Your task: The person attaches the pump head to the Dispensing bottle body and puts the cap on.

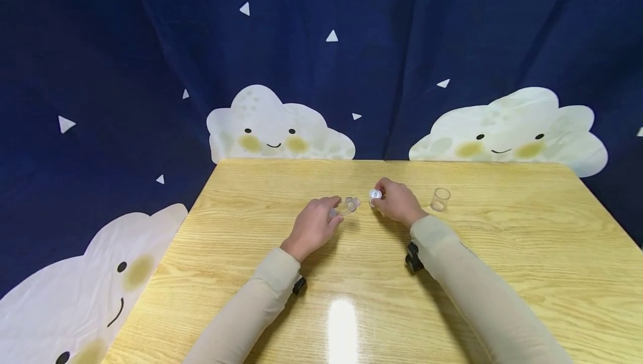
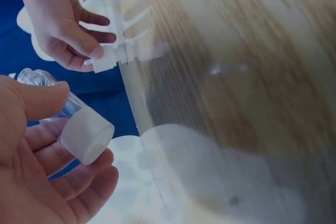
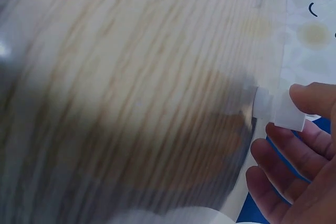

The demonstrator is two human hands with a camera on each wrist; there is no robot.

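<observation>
My left hand (image 1: 313,223) grips a small clear bottle (image 1: 349,204) that lies tilted, its narrow neck pointing right in the head view. At its other end is a white part (image 2: 88,136), seen between thumb and fingers in the left wrist view. To the right, my right hand (image 1: 397,202) pinches a small white cap-like piece (image 1: 375,194) with thumb and fingers, low at the tabletop. In the right wrist view this white piece (image 3: 289,109) shows a narrower section on the table side. The two held things are apart.
A clear open cylinder like a small cup (image 1: 440,200) stands on the table right of my right hand. The wooden table (image 1: 502,252) ends at a dark blue curtain (image 1: 372,62) with cloud cut-outs (image 1: 281,129) along its far edge.
</observation>
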